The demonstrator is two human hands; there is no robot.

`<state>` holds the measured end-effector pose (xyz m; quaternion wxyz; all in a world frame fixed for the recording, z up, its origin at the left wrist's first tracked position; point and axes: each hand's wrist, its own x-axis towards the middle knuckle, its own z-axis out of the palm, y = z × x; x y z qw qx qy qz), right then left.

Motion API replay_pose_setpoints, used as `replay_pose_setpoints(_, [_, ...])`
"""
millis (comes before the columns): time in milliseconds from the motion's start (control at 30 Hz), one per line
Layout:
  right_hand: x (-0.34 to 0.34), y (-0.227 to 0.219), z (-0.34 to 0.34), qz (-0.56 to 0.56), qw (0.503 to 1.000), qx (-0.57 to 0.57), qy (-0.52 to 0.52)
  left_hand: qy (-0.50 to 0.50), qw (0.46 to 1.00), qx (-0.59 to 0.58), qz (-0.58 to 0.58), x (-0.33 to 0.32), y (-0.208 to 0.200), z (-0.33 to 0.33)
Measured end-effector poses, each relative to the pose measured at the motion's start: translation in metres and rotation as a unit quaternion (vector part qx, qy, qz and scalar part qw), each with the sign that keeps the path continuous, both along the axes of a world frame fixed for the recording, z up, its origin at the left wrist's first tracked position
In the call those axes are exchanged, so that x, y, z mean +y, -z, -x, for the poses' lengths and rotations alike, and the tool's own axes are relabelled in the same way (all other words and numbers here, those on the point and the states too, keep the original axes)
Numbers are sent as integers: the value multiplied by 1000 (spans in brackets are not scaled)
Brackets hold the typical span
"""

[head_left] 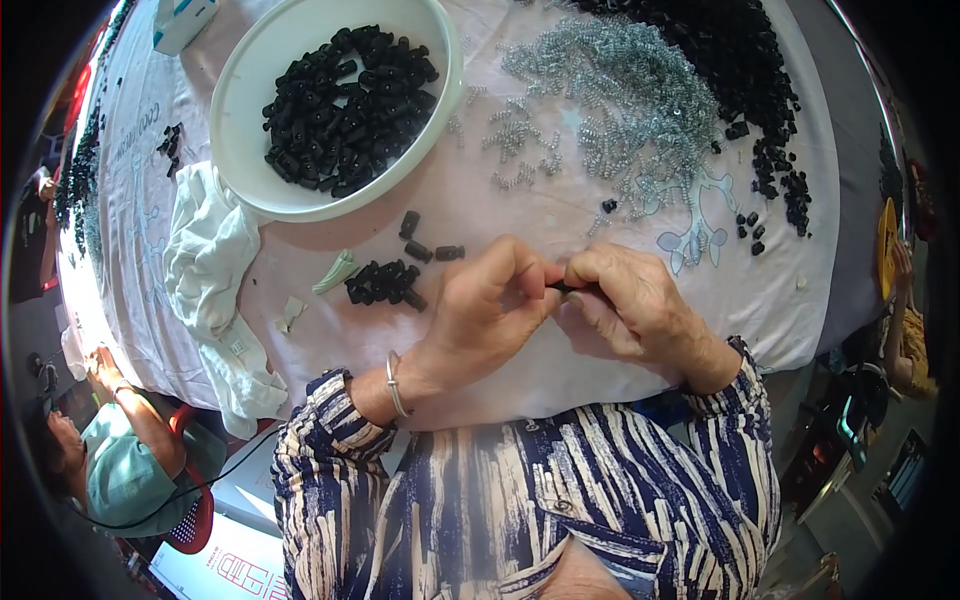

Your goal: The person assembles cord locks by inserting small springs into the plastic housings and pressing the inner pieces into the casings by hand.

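My left hand (500, 305) and my right hand (635, 300) meet above the cloth, fingertips pinched together. Between them is a small black plastic cord lock piece (563, 287), mostly covered by the fingers. Left of my left hand lies a small cluster of black cord locks (380, 284), with a few single ones (449, 253) just above it. A wide white bowl (228, 150) holds many more black cord locks (350, 110). Beyond my right hand spreads a heap of small metal springs (640, 95), and a large pile of black plastic pieces (745, 60) lies behind it.
A crumpled white cloth (205, 270) lies along the left, beside a pale green scrap (335, 271). Pinkish fabric (480, 385) covers the table. At the far left stands a small box (183, 25). Another person (140, 450) sits at the lower left, and someone's arm (900, 290) shows at the right.
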<state>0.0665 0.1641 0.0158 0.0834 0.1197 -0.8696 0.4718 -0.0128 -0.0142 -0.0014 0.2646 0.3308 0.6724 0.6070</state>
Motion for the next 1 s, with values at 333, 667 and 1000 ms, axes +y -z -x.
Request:
replay_pose_setpoints(333, [2, -7, -7, 129, 980, -149, 42, 13, 999, -12, -30, 3, 1, 4])
replay_pose_setpoints(667, [2, -3, -1, 4, 1000, -9, 9, 10, 999, 15, -28, 4, 0, 7])
replay_pose_setpoints(1000, [6, -5, -4, 101, 988, -120, 7, 12, 999, 53, -6, 3, 1, 5])
